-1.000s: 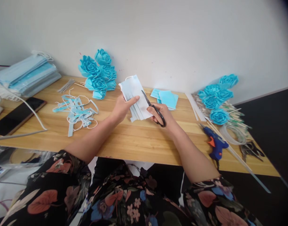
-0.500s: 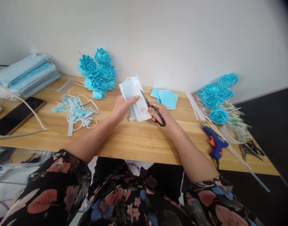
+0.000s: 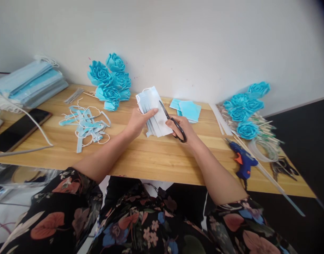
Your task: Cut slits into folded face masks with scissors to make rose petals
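Note:
Over the middle of the wooden table (image 3: 156,162), my left hand (image 3: 140,120) pinches a pale blue and white pleated face mask (image 3: 153,100), thumb on top. An ear loop shows at the mask's upper left end. My right hand (image 3: 184,128) is closed around black-handled scissors (image 3: 179,131), whose blade lies along the mask's right side. Whether the lower blade is under the mask is hidden. Just behind my right hand lie cut blue squares (image 3: 189,111). A tangle of cut mask edges and ear loops (image 3: 89,125) lies left of my left hand.
Blue paper-like flowers stand in a left cluster (image 3: 109,83) and a right cluster (image 3: 243,106). Stacked masks (image 3: 32,83) and a phone (image 3: 20,128) sit at the left. A blue glue gun (image 3: 243,160), a tape roll (image 3: 263,150) and pliers-like tools (image 3: 283,167) lie at the right.
The mask, both hands and the scissors have shifted very slightly to the right. Both grips look the same, and the other things stay in place.

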A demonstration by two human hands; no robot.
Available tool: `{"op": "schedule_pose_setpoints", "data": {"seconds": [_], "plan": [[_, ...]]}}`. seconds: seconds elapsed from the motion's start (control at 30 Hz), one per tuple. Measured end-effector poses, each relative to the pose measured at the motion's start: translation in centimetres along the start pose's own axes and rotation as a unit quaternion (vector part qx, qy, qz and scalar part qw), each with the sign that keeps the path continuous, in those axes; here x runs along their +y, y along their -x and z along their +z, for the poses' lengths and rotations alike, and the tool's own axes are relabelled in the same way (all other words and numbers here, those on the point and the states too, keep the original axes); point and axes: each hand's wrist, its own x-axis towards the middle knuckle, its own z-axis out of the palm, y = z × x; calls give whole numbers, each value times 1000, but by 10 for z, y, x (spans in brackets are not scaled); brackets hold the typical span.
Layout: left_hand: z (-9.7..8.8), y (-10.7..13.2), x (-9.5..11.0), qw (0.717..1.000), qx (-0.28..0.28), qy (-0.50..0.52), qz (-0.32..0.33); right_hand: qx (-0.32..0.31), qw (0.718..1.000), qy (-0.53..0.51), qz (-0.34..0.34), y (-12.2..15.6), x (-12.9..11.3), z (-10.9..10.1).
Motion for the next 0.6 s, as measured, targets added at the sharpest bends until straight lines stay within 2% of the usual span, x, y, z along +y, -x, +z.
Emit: {"op": "schedule_pose_setpoints", "data": {"seconds": [0.23,0.47,0.6], "plan": [[0,-1,1,1000,-3,-5,0,1,1000,13,-3,1,-3,0],[-2,-1,-2,1000,2,-14,-4,10,1000,8,29,0,-5,0],[-1,-2,3,1000,4,24,-9,7,999,13,29,1,-6,0]]}}
